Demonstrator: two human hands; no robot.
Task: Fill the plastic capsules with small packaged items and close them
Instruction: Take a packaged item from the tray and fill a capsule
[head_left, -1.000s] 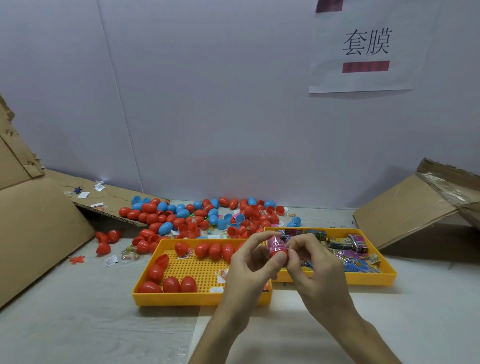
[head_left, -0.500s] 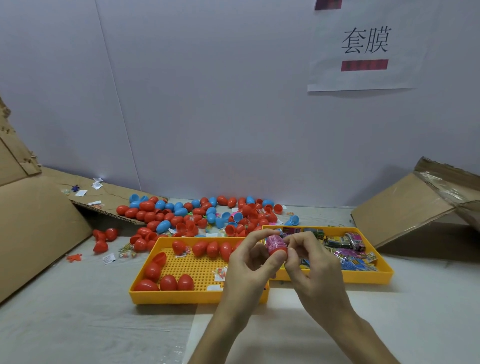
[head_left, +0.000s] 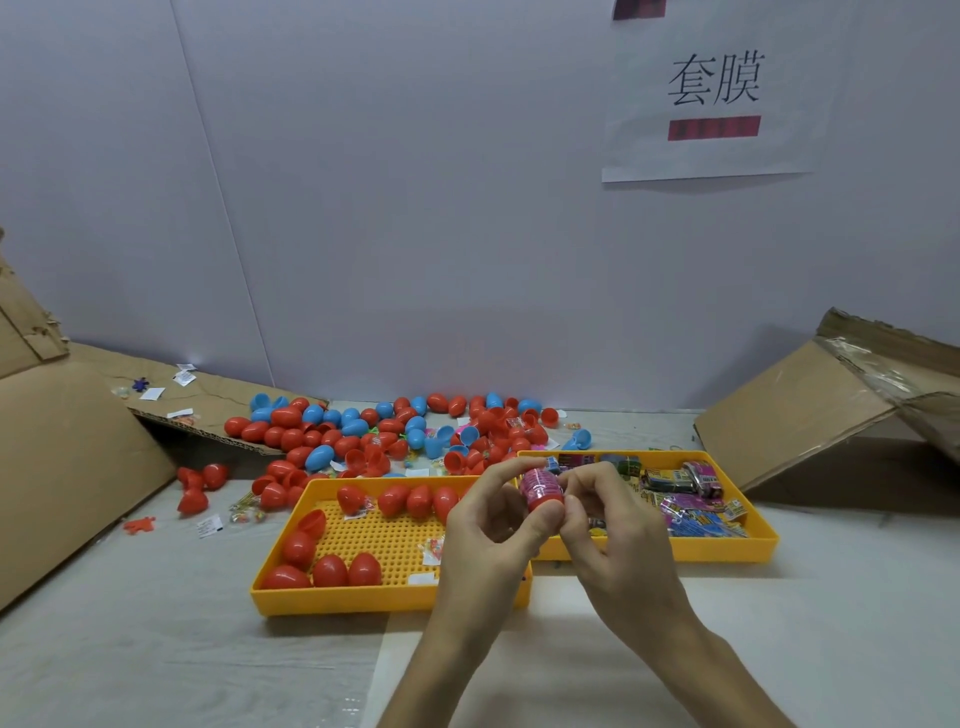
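The left hand and the right hand are meeting above the gap between two trays. Both are curled tight round one small thing. The left thumb and fingers are pinching a red capsule half from the side, open end up. The right fingertips are pinching a pink packet that is standing well proud of the half's rim.

The packet is probably being worked down into the half. No second half is showing in either hand.

The left yellow tray is holding closed red capsules, and the right yellow tray is holding more printed packets. A loose pile of red and blue capsules is lying behind them against the wall.

The main risk is the bulge. If the packet is not pressed below the rim, the mating half may catch the wrapper in the seam and fail to snap shut. The grip is on smooth, rounded plastic, so a hard push could squirt the half out of the left hand's pinch and into the trays.
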